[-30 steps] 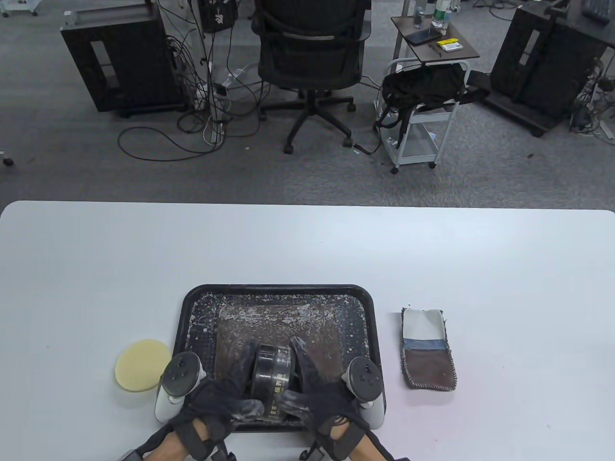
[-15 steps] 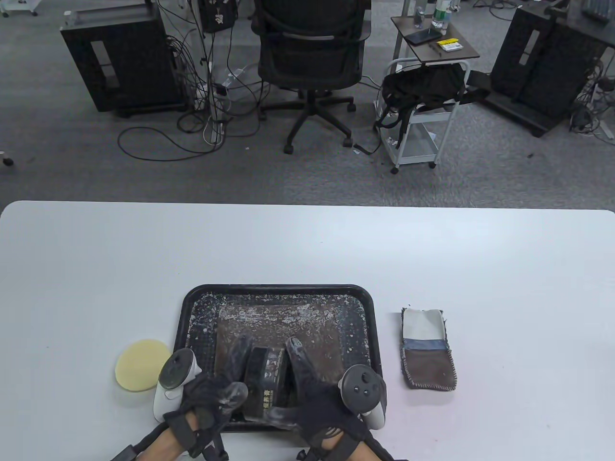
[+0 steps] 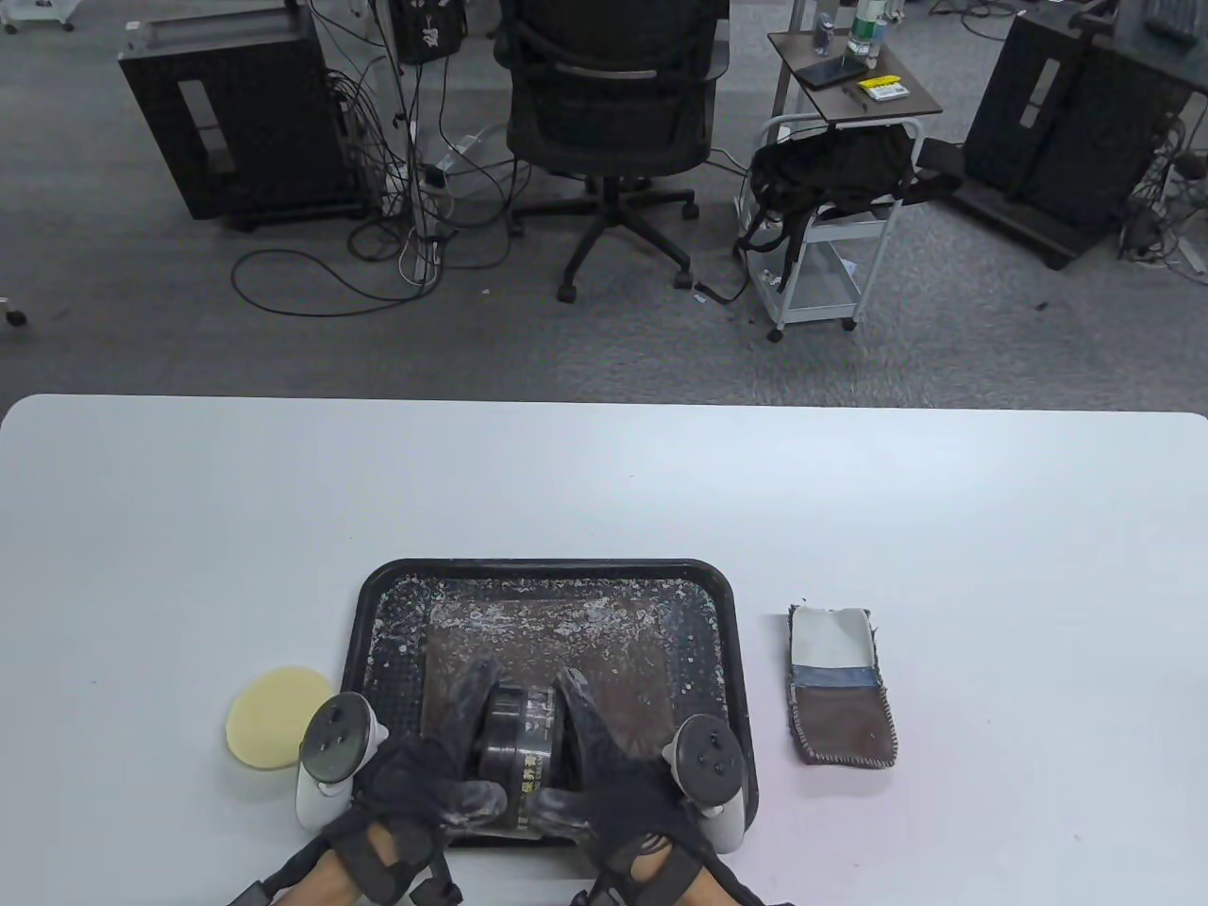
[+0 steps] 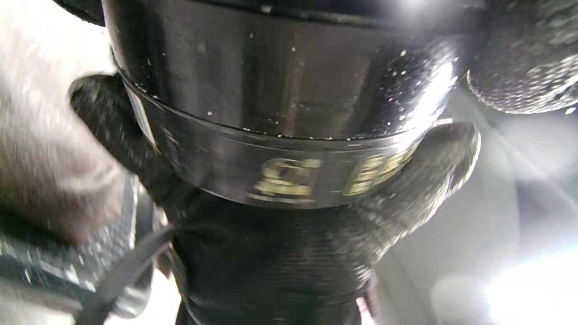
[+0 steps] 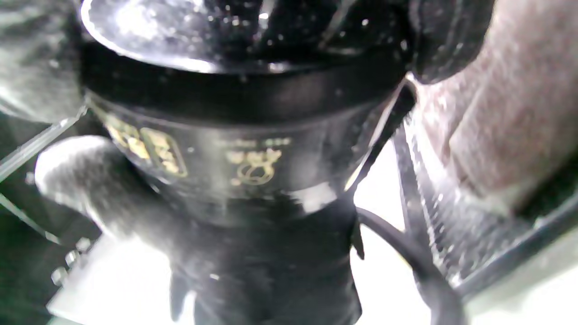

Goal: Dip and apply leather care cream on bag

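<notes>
Black round cream jar [image 3: 521, 746], gold lettering on its side, held tipped on edge above the near part of the black tray [image 3: 553, 572], over the brown leather bag [image 3: 547, 651] lying flat inside. Clamped between both gloves: left hand [image 3: 436, 755] curled round the lidded end, right hand [image 3: 604, 764] curled round the base end, thumbs meeting at the near side. Compared with a second ago, rolled a little and drawn slightly leftward, with both wrists shifted and the trackers turned; seam between lid and body plain in the left wrist view, with no gap showing. Reads as an unscrewing twist under way, lid apparently not yet off, so no cream reachable for now. Just left of the tray, untouched on the white table [image 3: 604, 472]: round yellow sponge [image 3: 276, 717]. To the right, well apart: folded cloth [image 3: 840, 684] in white, blue and brown. White flecks scattered over tray and bag. Likely next: lid off, sponge dipped.
</notes>
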Available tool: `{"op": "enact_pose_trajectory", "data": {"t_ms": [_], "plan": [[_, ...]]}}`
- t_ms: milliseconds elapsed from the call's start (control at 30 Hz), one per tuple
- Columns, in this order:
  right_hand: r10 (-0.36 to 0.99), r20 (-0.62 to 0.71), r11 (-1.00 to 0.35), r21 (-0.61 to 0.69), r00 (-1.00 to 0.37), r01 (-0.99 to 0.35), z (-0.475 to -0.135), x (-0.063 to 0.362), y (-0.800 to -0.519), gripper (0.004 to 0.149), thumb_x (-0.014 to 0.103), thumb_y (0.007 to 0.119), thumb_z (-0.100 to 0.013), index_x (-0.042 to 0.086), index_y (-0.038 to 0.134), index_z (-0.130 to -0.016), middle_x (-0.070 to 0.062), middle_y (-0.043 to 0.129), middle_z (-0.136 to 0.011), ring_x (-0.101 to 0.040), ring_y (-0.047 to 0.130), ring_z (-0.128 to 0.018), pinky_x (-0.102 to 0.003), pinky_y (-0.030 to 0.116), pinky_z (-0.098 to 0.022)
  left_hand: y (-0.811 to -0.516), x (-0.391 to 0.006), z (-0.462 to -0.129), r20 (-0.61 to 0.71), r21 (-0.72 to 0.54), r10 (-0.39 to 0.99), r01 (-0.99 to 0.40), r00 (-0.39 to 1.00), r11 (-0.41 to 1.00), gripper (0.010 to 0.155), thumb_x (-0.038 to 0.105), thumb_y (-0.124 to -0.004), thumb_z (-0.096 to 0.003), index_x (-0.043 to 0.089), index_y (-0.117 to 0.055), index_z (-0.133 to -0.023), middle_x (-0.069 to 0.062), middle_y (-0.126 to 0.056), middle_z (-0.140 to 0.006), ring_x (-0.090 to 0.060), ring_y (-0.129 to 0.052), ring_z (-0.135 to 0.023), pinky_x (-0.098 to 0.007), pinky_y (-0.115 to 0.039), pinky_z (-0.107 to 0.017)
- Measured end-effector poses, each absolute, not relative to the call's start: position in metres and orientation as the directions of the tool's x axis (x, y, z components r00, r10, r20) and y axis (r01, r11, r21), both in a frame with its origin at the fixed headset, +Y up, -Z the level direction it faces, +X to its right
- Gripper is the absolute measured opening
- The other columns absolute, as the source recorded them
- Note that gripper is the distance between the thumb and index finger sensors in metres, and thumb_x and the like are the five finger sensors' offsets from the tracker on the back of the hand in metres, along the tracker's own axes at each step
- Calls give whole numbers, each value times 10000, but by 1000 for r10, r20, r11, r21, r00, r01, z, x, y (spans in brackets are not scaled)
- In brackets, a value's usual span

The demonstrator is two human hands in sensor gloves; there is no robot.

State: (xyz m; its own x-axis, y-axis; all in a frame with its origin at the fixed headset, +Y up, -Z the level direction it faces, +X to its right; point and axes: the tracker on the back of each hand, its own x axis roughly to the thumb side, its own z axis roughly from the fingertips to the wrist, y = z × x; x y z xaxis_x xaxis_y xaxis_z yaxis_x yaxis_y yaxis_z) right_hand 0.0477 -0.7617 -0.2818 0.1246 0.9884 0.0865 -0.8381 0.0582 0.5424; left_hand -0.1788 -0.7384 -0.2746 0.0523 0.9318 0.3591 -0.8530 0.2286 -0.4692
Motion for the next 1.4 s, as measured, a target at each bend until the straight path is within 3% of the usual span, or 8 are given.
{"op": "enact_pose_trajectory", "data": {"t_ms": [100,300,500,600,733,867,1100,1400], "plan": [[973,-61,218,578,224,-787,-283,46,-771,1145,693,869,-334,122,226,-1088,-321,296,-1073,-688,608,-841,-663,758,-549,-725,-178,-269,505,-387,849,-837,158,386,1156,749,-918,-245,333,-200,-1050,-113,-176,-1136,-481,-315,-1054,-716,-596,-637],[963,-112,260,634,246,-728,-285,44,-772,1173,675,876,-319,93,200,-1081,-320,262,-1076,-693,575,-855,-660,746,-570,-714,-177,-260,633,-273,734,-817,244,507,1147,738,-946,-217,379,-244,-1051,-109,-210,-1143,-493,-350,-1053,-728,-626,-625],[974,-66,208,646,217,-734,-285,41,-765,1076,676,757,-441,84,132,-1087,-291,168,-1097,-656,438,-924,-640,638,-643,-708,-187,-267,583,-231,765,-847,273,479,1107,733,-945,-242,376,-286,-1056,-86,-243,-1152,-476,-360,-1056,-727,-607,-629],[984,-8,148,599,179,-787,-287,47,-762,999,629,728,-477,77,162,-1090,-284,206,-1098,-592,437,-956,-649,597,-651,-698,-198,-273,576,-104,717,-835,392,540,1090,724,-945,-246,379,-304,-1057,-76,-248,-1157,-467,-351,-1064,-729,-587,-640],[988,24,118,521,153,-845,-288,60,-759,937,590,725,-485,62,244,-1092,-288,297,-1093,-574,479,-949,-642,614,-641,-681,-228,-288,464,92,690,-804,556,587,1082,694,-961,-253,374,-318,-1063,-74,-245,-1166,-467,-331,-1075,-740,-553,-656],[987,48,111,499,155,-859,-290,69,-754,914,574,722,-492,60,260,-1091,-284,316,-1092,-565,494,-947,-636,619,-640,-675,-260,-312,333,191,607,-682,722,706,1096,681,-972,-242,364,-318,-1062,-52,-265,-1174,-455,-341,-1091,-738,-548,-672],[985,77,96,482,151,-871,-290,77,-747,895,552,721,-499,58,264,-1089,-284,329,-1089,-558,508,-946,-629,628,-639,-685,-299,-366,-14,91,498,-495,867,864,1100,674,-967,-243,375,-290,-1056,-25,-247,-1177,-430,-320,-1109,-729,-527,-700],[985,95,83,474,145,-877,-290,83,-743,886,542,725,-497,56,279,-1088,-283,345,-1087,-556,520,-943,-629,632,-635,-720,-324,-415,-309,-26,365,-392,878,920,1094,668,-960,-247,364,-291,-1057,-12,-230,-1176,-417,-298,-1116,-722,-511,-720]]}}
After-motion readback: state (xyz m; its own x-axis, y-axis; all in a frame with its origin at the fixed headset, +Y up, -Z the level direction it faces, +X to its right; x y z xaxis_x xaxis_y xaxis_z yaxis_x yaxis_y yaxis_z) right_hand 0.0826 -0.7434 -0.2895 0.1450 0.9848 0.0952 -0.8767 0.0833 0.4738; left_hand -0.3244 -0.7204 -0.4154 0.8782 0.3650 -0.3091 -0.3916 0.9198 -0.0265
